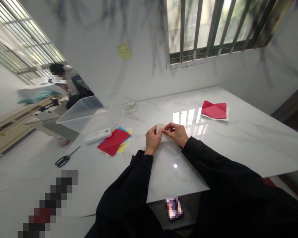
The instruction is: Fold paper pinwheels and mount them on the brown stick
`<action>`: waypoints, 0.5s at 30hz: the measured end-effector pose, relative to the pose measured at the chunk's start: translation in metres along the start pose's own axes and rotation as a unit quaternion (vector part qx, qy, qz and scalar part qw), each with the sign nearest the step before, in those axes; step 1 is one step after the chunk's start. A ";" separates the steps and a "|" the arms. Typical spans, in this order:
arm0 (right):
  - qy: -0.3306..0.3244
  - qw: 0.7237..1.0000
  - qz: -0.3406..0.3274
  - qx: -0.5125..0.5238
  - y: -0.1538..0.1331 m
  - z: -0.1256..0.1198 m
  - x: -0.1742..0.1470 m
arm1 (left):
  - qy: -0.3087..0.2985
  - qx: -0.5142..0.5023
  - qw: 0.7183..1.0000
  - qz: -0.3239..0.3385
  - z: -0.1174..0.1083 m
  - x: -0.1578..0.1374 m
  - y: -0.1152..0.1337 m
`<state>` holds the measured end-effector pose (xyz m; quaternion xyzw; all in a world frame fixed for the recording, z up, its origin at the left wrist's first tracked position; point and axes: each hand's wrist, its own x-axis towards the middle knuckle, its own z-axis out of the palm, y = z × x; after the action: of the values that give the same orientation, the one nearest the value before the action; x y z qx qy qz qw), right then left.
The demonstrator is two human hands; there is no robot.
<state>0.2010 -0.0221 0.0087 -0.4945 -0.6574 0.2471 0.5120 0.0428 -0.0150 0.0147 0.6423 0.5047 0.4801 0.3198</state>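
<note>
A small white sheet of paper (160,126) is held up just above the marble-patterned table. My left hand (152,139) is closed on its left side, thumb in front. At the paper's right side, my right hand (176,133) pinches with thumb and forefinger; the fingertips of both hands nearly meet. The lower part of the sheet is partly hidden by my fingers. To the left of my hands lies a stack of coloured paper, with a red sheet (114,141) on top of blue, yellow and white ones.
Red paper on white paper (215,110) lies at the back right. On the left are a white device (98,136), black scissors (67,158) and a clear plastic bin (86,114). A small white gadget with a cord (130,104) sits by the wall. Another person (72,82) sits far left.
</note>
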 end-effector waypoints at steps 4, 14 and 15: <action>-0.002 1.000 -0.019 -0.005 0.003 -0.001 0.001 | -0.027 -0.097 0.994 -0.050 0.001 0.005 -0.008; -0.021 0.999 -0.037 -0.011 0.008 -0.002 0.003 | -0.062 -0.182 0.975 -0.112 -0.002 0.005 -0.007; -0.023 0.999 -0.039 -0.014 0.008 -0.002 0.003 | -0.063 -0.179 0.976 -0.112 -0.002 0.005 -0.008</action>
<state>0.2064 -0.0166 0.0038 -0.4699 -0.6910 0.2291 0.4993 0.0380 -0.0078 0.0103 0.5431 0.4582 0.4825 0.5121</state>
